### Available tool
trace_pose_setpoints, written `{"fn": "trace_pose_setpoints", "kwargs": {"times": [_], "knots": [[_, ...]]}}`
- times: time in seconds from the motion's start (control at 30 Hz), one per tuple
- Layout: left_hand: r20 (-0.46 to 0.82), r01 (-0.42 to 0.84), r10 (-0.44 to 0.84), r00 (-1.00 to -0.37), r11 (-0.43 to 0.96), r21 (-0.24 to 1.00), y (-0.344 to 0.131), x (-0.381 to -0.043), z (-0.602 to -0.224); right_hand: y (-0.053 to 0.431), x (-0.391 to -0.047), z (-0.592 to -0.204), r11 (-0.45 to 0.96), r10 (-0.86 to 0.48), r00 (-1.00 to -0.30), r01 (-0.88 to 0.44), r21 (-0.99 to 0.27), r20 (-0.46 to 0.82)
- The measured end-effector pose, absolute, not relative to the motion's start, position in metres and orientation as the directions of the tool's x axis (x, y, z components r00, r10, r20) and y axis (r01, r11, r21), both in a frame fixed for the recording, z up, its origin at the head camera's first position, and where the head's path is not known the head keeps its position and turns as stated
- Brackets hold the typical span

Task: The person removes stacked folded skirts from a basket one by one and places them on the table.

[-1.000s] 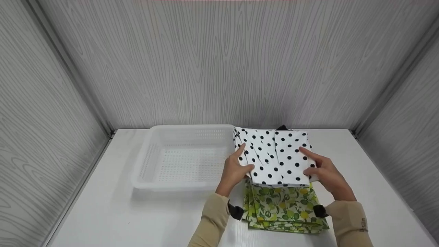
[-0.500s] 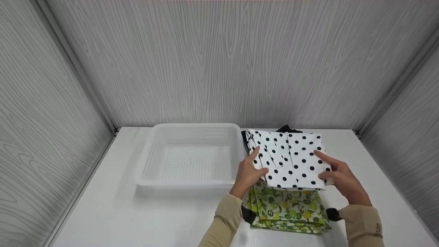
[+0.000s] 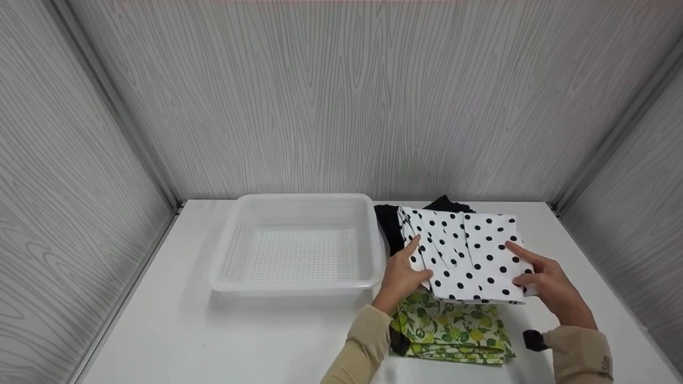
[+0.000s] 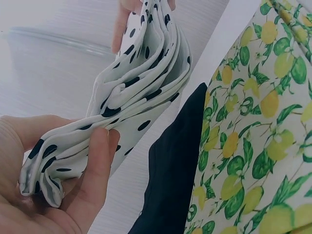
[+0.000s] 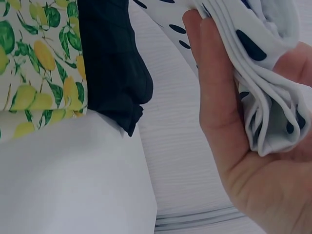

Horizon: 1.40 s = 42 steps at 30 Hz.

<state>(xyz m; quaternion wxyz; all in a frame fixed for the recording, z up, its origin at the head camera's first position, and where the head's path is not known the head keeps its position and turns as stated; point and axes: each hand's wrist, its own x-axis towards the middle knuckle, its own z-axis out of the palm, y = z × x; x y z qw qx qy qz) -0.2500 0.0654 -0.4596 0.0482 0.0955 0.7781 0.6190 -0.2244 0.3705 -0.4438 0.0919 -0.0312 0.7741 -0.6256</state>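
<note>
A folded white cloth with black polka dots (image 3: 477,258) is held up by both hands in the head view. My left hand (image 3: 401,280) grips its left side, and my right hand (image 3: 555,285) grips the right side. In the left wrist view the dotted cloth (image 4: 141,87) shows several layered folds between thumb and fingers. Fingers of the right hand (image 5: 222,107) lie along its layers in the right wrist view. Below and nearer the person lies a folded lemon-print cloth (image 3: 459,333). Black fabric (image 3: 389,224) is partly hidden behind the dotted cloth.
To the left stands a white perforated plastic basket (image 3: 293,286), with nothing visible inside. It sits on a white table (image 3: 240,341). Grey wood-grain panels (image 3: 341,106) enclose the back and both sides.
Both hands have carried the dotted cloth to the right, away from the basket, and slightly toward the person. More of the black fabric behind it now shows.
</note>
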Motion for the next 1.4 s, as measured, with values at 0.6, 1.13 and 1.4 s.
{"fn": "trace_pose_setpoints", "kwargs": {"times": [0.6, 1.13, 1.4], "knots": [[0.045, 0.096, 0.225, -0.973, 0.221, 0.971, 0.092, -0.239, -0.466, 0.397, -0.216, -0.453, 0.213, -0.117, -0.987, 0.083, -0.973, -0.11], [0.012, 0.074, 0.306, -0.952, 0.194, 0.978, 0.116, -0.229, -0.468, 0.429, -0.203, -0.459, 0.215, -0.045, -0.986, 0.145, -0.966, -0.158], [0.012, 0.089, 0.332, -0.943, 0.22, 0.971, 0.127, -0.225, -0.472, 0.443, -0.197, -0.464, 0.27, -0.007, -0.979, 0.194, -0.943, -0.204]]}}
